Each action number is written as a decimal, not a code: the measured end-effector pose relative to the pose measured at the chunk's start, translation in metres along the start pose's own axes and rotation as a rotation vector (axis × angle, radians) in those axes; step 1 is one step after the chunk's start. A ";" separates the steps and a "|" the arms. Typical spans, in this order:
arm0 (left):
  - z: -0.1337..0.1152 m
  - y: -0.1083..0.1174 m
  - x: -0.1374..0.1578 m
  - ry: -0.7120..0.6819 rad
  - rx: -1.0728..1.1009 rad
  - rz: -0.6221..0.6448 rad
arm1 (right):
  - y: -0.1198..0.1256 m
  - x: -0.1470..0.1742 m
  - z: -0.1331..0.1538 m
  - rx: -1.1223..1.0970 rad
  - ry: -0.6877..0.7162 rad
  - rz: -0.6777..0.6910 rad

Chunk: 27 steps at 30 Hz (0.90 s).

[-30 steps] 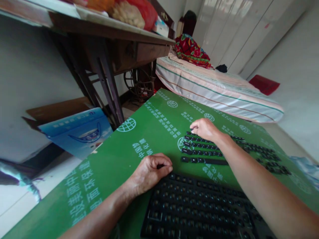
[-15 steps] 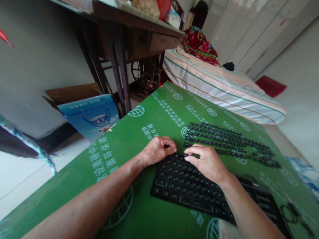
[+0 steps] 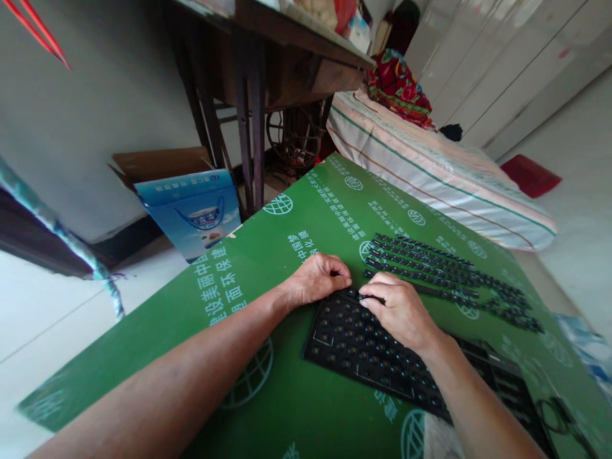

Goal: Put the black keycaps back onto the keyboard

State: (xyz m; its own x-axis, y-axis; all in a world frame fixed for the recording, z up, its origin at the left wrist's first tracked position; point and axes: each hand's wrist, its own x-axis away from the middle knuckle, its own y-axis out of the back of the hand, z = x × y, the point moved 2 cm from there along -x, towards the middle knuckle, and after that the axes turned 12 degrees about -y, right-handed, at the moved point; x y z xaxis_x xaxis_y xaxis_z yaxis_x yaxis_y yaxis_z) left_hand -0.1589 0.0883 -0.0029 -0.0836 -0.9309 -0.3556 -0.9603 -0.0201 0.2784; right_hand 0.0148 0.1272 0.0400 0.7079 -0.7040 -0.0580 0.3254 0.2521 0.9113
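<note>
A black keyboard [image 3: 363, 347] lies at a slant on the green board, and most of its left part shows bare switches without caps. My left hand [image 3: 320, 279] is closed at its far left corner, thumb and fingers curled together; what they grip is hidden. Just to the right, my right hand [image 3: 399, 309] pinches a small dark keycap over the far row of switches, its fingertips partly covering it. A few dark caps [image 3: 352, 293] show between the two hands. Beyond the right hand, loose black keycaps [image 3: 421, 264] lie in several long rows.
The green printed board [image 3: 268, 274] is the work surface. A black cable [image 3: 557, 411] lies at the keyboard's right end. Left of the board stands a blue carton [image 3: 191, 213], with a dark wooden table [image 3: 296, 70] behind. A striped mattress [image 3: 440, 172] lies past the far edge.
The whole view has shifted, so the scene sits a little farther right. Both hands stay at the keyboard's far left row, with only slight finger movement.
</note>
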 end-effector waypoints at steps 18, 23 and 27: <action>0.000 -0.001 0.000 -0.008 -0.019 0.024 | 0.004 -0.010 -0.002 -0.140 -0.117 0.124; -0.001 -0.001 0.000 -0.009 -0.029 0.028 | 0.004 -0.014 -0.002 -0.131 -0.123 0.161; -0.003 -0.001 -0.001 -0.009 -0.034 0.038 | 0.004 -0.016 -0.003 -0.129 -0.125 0.187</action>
State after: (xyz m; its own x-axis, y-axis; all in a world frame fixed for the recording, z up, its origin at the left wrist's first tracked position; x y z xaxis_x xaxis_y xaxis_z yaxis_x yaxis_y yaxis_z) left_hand -0.1571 0.0879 -0.0007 -0.1228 -0.9278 -0.3524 -0.9467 0.0030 0.3220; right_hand 0.0071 0.1419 0.0436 0.6830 -0.7115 0.1648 0.2790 0.4628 0.8414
